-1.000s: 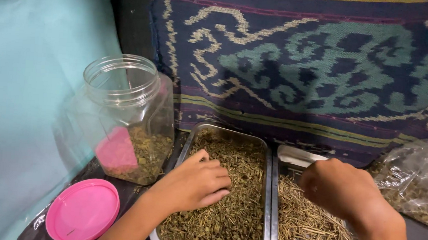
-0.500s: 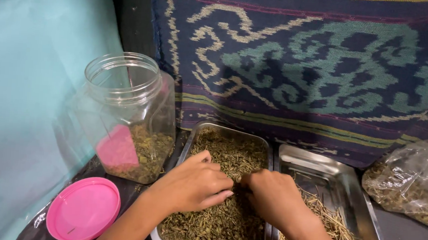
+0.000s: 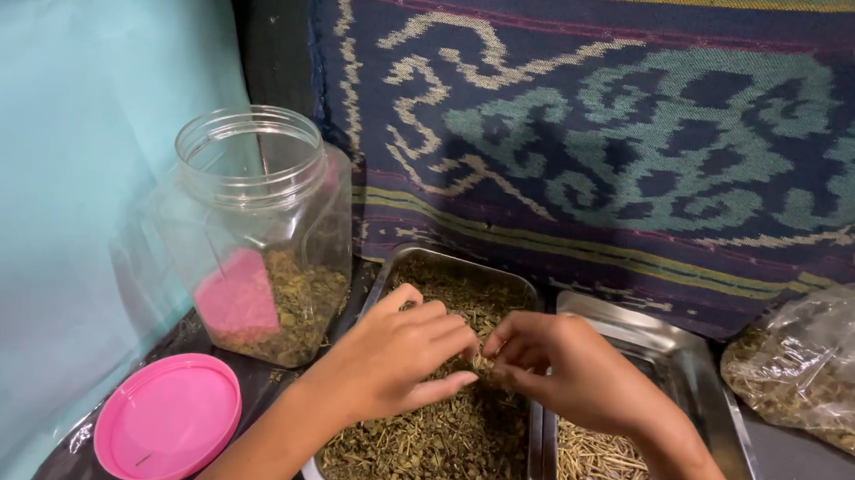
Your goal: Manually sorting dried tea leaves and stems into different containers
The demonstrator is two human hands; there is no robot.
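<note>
A steel tray (image 3: 397,268) filled with dried green leaves (image 3: 443,452) lies in front of me. My left hand (image 3: 394,358) rests palm down on the leaves, fingers curled. My right hand (image 3: 564,365) meets it over the tray's middle, fingertips pinching a small bit of dried leaf (image 3: 482,362) between both hands. A second steel tray (image 3: 685,358) to the right holds pale dry stems (image 3: 601,478); my right forearm crosses it.
An open clear plastic jar (image 3: 253,228) with some dried leaves at its bottom stands at the left. Its pink lid (image 3: 167,417) lies in front of it. A clear bag of dried leaves (image 3: 824,373) sits at the right. Patterned woven cloth (image 3: 635,134) hangs behind.
My right hand has moved left from the stem tray to the leaf tray and now meets my left hand. The left hand has stayed on the leaves.
</note>
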